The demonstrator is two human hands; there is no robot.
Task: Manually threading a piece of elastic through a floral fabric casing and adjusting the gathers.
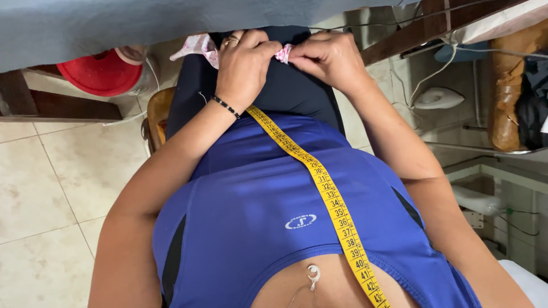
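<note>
While both hands, left hand and right hand, pinch the small pink-and-white patterned fabric piece, folding seems underway; steady fingertip control comes next.

The lap in dark trousers carried the small pink-and-white patterned cloth at its far edge, partly beneath the grey fabric hanging over it. 1 yellow measuring tape lay diagonally from the lap across the blue shirt.
</note>
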